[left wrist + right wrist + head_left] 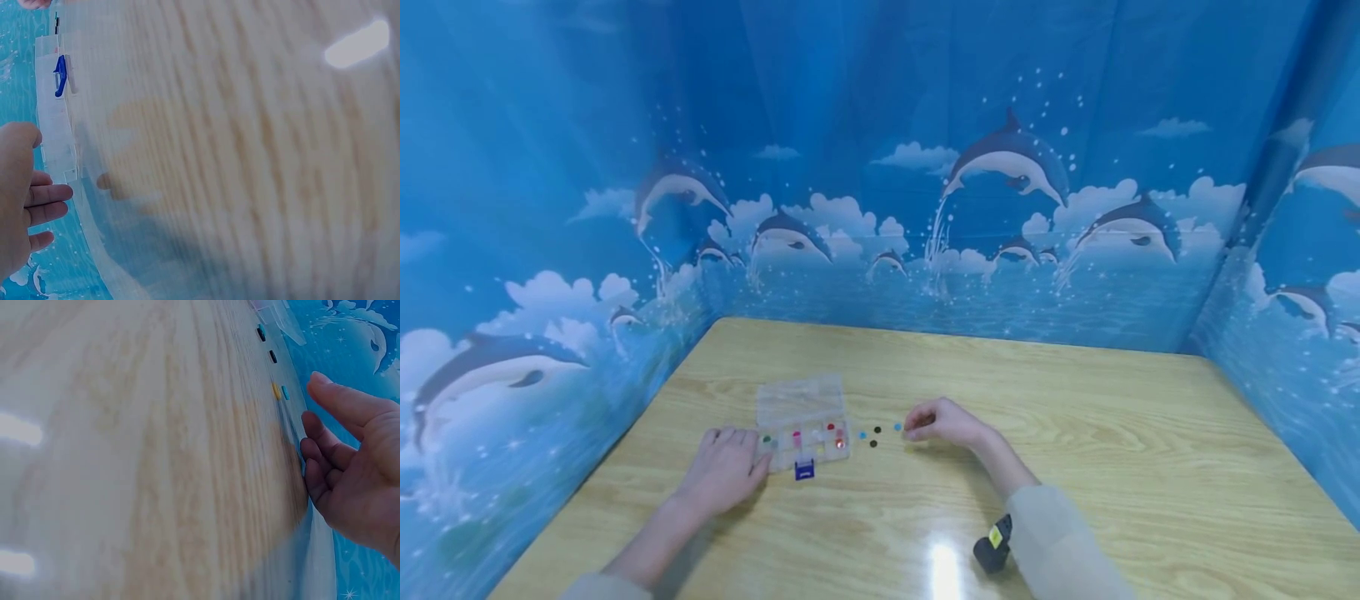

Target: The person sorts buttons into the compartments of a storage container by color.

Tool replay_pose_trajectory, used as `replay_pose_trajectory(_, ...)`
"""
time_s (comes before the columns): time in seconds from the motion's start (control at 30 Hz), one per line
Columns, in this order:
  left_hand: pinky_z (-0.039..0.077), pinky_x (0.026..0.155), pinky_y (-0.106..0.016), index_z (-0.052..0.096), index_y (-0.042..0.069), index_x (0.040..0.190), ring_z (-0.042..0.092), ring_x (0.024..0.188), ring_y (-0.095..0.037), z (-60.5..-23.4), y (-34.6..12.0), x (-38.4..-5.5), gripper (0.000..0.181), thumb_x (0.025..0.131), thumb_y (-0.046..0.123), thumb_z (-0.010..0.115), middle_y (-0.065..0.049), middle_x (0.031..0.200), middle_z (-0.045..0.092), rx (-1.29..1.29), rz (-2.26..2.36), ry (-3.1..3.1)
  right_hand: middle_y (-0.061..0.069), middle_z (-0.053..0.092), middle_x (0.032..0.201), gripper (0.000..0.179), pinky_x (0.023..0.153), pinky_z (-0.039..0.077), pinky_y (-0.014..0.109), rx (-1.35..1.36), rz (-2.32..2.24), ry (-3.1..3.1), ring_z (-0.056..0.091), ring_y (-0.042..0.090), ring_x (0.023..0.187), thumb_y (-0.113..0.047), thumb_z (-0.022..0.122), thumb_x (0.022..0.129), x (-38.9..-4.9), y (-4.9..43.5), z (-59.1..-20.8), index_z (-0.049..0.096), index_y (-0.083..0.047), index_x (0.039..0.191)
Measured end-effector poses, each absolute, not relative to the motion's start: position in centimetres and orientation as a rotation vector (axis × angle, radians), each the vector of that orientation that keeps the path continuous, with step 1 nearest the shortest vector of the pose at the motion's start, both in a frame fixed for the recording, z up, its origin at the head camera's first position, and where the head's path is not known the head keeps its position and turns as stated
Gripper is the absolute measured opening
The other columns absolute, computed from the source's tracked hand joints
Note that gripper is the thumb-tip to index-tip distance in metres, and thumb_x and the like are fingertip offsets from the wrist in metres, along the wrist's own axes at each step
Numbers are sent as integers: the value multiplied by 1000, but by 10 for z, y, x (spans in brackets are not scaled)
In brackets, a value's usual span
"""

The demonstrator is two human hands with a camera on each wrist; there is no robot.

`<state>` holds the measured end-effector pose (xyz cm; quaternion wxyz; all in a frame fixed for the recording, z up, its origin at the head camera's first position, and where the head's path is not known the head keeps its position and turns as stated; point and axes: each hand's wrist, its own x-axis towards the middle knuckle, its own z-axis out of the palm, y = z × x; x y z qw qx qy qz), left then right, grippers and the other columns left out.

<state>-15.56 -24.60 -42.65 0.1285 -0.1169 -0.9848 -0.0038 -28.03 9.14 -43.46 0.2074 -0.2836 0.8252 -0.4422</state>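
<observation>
A clear plastic compartment box [778,460] lies on the table with its lid [800,400] folded back and small coloured pieces in its compartments. My left hand [722,468] rests at the box's left end, its fingers [50,195] fairly straight and the thumb by the near edge. My right hand [946,423] is to the right of the loose buttons, thumb apart from loosely bent fingers [325,447], nothing between them. Close by are a yellow button [276,392] and a blue button [897,427]. Nearer the box lie another blue button [862,435] and two black buttons [877,430].
A dark blue latch [804,470] sticks out from the box's front edge. On the table beside the right sleeve is a black object with a yellow label [992,546]. Dolphin-printed curtains [880,275] enclose the wooden table [1075,400] at the back and sides.
</observation>
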Motion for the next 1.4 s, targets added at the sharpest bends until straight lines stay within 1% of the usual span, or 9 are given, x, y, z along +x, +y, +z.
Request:
replay_pose_trajectory(0.1,37,88,-53,58,-4,99,55,94,-35,-425,-246,-155,33,89,28,57,-17,94,62,-340,-11,-2865,0,65,96,19,80,47,32,-801,-1215,2308,57,15,89,-16,67,84,-280,91,-437,67,-5,99)
replay_pose_trajectory(0.4,37,88,-53,58,-4,99,55,95,-36,-423,-245,-154,32,89,27,58,-19,95,62,-340,-4,-2865,0,62,91,14,75,48,29,-834,-1191,2305,57,14,84,-11,68,83,-278,90,-440,68,-6,95)
replay_pose_trajectory(0.73,37,88,-54,58,-5,100,55,97,-37,-424,-246,-155,34,90,28,56,-20,98,62,-340,-13,-2874,2,58,94,11,77,44,33,-916,-1136,2361,51,16,88,-9,69,82,-276,88,-438,69,-6,93)
replay_pose_trajectory(1.4,37,87,-52,58,-4,98,55,96,-35,-427,-247,-156,33,89,28,57,-18,95,62,-347,-19,-2869,-1,54,93,7,77,43,33,-861,-1087,2411,49,15,87,-8,70,81,-277,88,-445,69,-11,87)
